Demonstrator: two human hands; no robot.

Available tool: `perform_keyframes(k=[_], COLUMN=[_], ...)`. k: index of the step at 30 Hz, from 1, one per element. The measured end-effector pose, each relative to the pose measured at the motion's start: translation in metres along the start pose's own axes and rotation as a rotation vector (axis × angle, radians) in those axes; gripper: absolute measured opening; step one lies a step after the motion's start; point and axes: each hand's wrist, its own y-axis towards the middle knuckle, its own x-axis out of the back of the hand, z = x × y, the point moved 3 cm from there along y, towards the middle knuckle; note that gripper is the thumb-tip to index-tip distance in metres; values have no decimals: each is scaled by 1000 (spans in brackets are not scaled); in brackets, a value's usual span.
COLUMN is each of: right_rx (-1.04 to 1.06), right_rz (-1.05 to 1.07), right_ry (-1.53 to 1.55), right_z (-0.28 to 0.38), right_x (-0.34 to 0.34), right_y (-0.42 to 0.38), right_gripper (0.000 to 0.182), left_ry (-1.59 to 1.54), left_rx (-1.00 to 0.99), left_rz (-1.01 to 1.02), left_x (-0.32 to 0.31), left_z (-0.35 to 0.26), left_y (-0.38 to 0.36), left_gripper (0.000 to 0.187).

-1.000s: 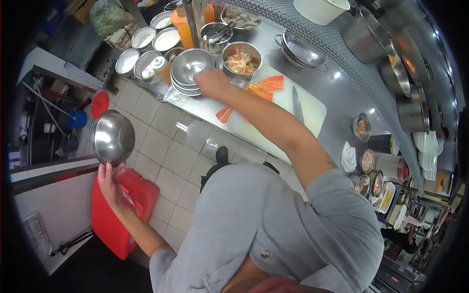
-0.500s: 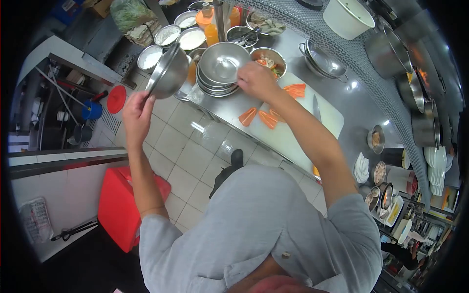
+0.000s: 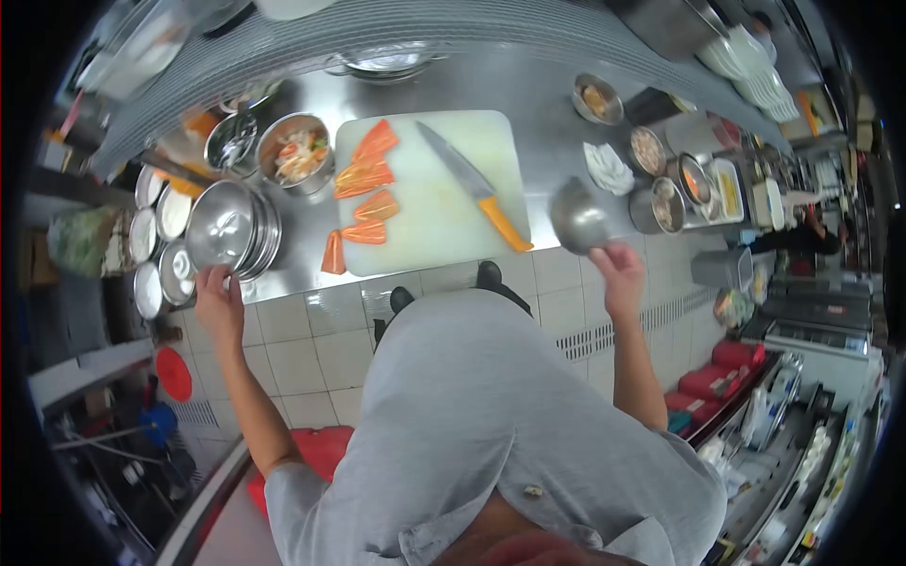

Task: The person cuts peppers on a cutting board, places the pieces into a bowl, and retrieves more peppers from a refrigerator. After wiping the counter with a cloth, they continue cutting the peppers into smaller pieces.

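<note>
My left hand (image 3: pixel 219 300) is at the near rim of a shiny metal bowl (image 3: pixel 221 223), its fingers pinched at the edge. This bowl rests on a stack of metal bowls (image 3: pixel 268 234) at the left of the counter. On the right, my right hand (image 3: pixel 620 274) grips the rim of a small metal bowl (image 3: pixel 579 217), held at the counter's front edge. Between the hands lies a white cutting board (image 3: pixel 429 236) with several orange pieces (image 3: pixel 363 177) on its left side. A knife with a yellow handle (image 3: pixel 503 223) lies on the board's right part.
A bowl of mixed food (image 3: pixel 300 156) stands behind the stack. White-filled containers (image 3: pixel 174 213) are at far left. A crumpled white cloth (image 3: pixel 609 168) and small food containers (image 3: pixel 648 151) stand right. A shelf (image 3: pixel 453 33) crosses above. A person (image 3: pixel 802 238) is far right.
The view has turned rightward. The large bowl in my left hand has come down to the stack. My right hand has moved from the stack to the right, now with a small bowl.
</note>
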Motion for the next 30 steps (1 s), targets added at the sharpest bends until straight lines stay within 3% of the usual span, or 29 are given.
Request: perform_keyframes(k=[1, 2, 4, 5, 7, 9, 11, 13, 15, 18, 20, 22, 23, 24, 27, 30], right_rx=[-178, -282, -514, -427, -239, 47, 346, 549, 554, 468, 752, 838, 729, 803, 537, 368], right_rz=[-128, -235, -410, -366, -272, -179, -86, 8, 97, 217, -8, 211, 411, 500, 729, 839], right_ry=[303, 413, 629, 482, 200, -385, -853, -904, -925, -1334, -1283, -1012, -877, -749, -914, -1015], right_z=[-17, -24, -39, -51, -84, -71, -47, -63, -94, -108, -68, -69, -52, -59, -46, -50], right_x=[31, 52, 75, 88, 105, 81, 45, 34, 29, 14, -10, -33, -53, -69, -113, -129], right_y=[-8, -22, -40, -34, -22, 14, 55, 106, 153, 186, 158, 144, 125, 114, 92, 102], right_gripper=[16, 15, 14, 14, 15, 16, 16, 17, 17, 25, 37, 55, 58, 62, 68, 65], left_ry=[13, -64, -3, 32, -333, -246, -371, -244, -219, 15, 207, 309, 315, 322, 178, -48], left_rx=[-23, 219, 34, -50, -53, -306, -163, -147, -66, -129, -151, -168, -175, -184, -161, -195], left_rz=[-11, 141, -4, -74, 40, 43, 236, 316, 226, 183, 355, 435, 435, 435, 274, 280], left_x=[0, 14, 31, 37, 17, -26, -76, -99, -129, -167, -171, -183, -196, -203, -165, -132], left_z=[-3, -20, -51, -65, -98, -141, -184, -223, -229, -226, -247, -255, -245, -242, -266, -303], left_y=[0, 3, 9, 11, 23, 35, 41, 62, 82, 111, 120, 132, 137, 139, 144, 131], left_gripper=[37, 47, 47, 47, 35, 36, 37, 41, 46, 49, 42, 34, 30, 26, 22, 18])
